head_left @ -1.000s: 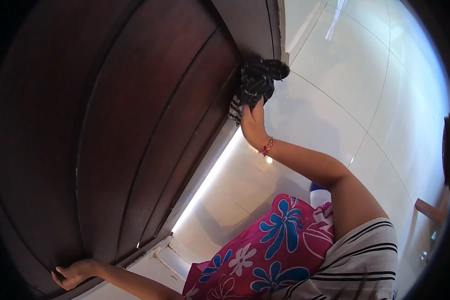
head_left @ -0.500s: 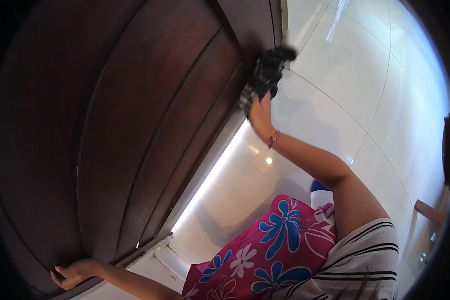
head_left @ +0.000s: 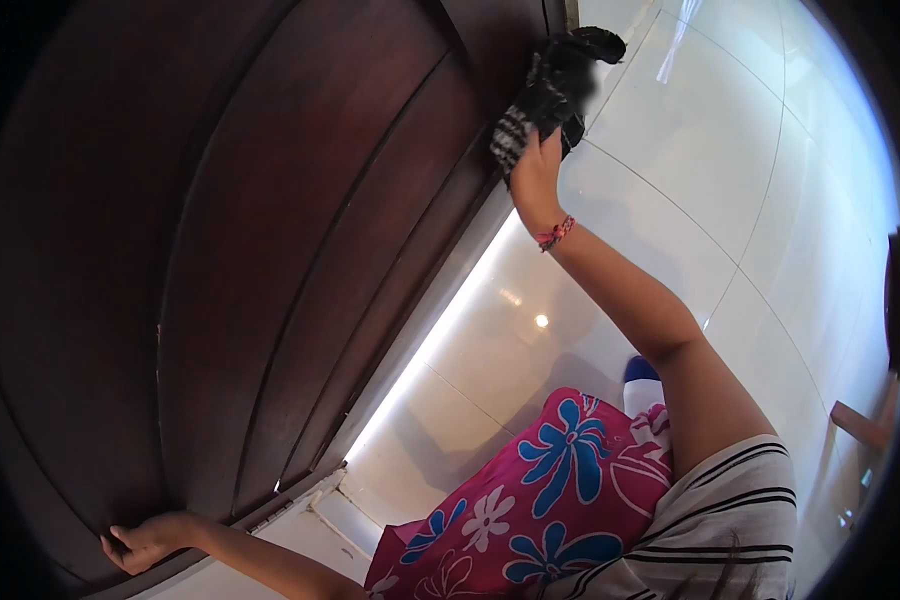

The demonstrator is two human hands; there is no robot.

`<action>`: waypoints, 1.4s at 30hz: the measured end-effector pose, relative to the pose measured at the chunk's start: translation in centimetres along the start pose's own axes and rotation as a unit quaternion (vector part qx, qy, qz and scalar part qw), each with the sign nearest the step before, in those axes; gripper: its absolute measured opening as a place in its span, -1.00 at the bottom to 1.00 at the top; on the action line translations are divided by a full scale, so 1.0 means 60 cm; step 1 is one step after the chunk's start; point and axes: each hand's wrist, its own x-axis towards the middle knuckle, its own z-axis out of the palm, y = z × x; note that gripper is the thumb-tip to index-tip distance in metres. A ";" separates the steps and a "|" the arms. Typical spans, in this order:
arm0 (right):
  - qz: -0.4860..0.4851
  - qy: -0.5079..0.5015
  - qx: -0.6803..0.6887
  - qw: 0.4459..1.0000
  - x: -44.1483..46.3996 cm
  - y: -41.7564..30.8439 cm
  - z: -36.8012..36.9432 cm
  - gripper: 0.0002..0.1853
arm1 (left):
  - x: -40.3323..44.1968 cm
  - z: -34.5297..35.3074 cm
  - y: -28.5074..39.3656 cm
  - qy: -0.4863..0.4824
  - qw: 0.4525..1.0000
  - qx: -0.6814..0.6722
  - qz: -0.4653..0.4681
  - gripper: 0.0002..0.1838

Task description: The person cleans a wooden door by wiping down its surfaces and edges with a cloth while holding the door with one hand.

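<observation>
My right hand (head_left: 538,185) is closed around a bunched black cloth (head_left: 550,95) with a white checked part. The cloth lies against the lower part of a dark brown wooden door (head_left: 300,200), close to its far corner. A braided red bracelet (head_left: 554,234) circles that wrist. At the lower left, my left hand (head_left: 145,542) rests against the door panel. Its fingers are slightly bent and apart, and nothing shows in them.
Glossy white floor tiles (head_left: 690,200) lie right of the door, with light coming through the gap beneath it. A pink flowered garment (head_left: 530,490) covers my lap. A blue and white item (head_left: 642,385) shows beside it. Brown wooden furniture (head_left: 860,425) stands at the right edge.
My right hand has moved up and slightly right along the door with the black cloth, toward the far corner. My left hand has stayed in place.
</observation>
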 end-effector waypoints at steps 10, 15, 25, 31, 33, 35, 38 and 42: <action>-0.008 -0.084 -0.182 0.980 -0.135 0.021 -0.031 -0.51 | -0.002 -0.001 -0.006 0.001 0.999 0.029 0.018 -0.67; -0.127 -0.060 -0.154 0.978 -0.071 -0.031 -0.001 -0.53 | 0.003 -0.003 -0.024 -0.008 0.999 0.004 0.036 -0.65; 0.007 -0.005 -0.126 0.992 -0.048 0.045 -0.038 -0.56 | -0.001 -0.003 -0.015 -0.004 0.999 0.018 0.030 -0.65; -0.034 -0.073 -0.143 0.986 -0.117 0.006 -0.015 -0.48 | 0.000 0.000 -0.010 0.006 1.000 0.021 0.020 -0.65; -0.122 -0.062 -0.158 0.978 -0.088 -0.037 0.002 -0.48 | -0.001 0.000 -0.005 0.007 1.000 0.014 0.011 -0.64; -0.203 -0.032 -0.144 0.968 -0.053 -0.072 0.018 -0.51 | 0.000 -0.001 -0.003 0.006 1.000 0.014 0.018 -0.63; -0.040 0.010 -0.031 0.999 0.007 -0.011 -0.002 -0.58 | 0.000 0.000 -0.005 0.006 1.000 0.014 0.027 -0.62; -0.029 0.022 -0.049 0.998 0.015 0.014 -0.023 -0.65 | 0.000 0.001 -0.011 0.011 1.000 -0.001 0.024 -0.62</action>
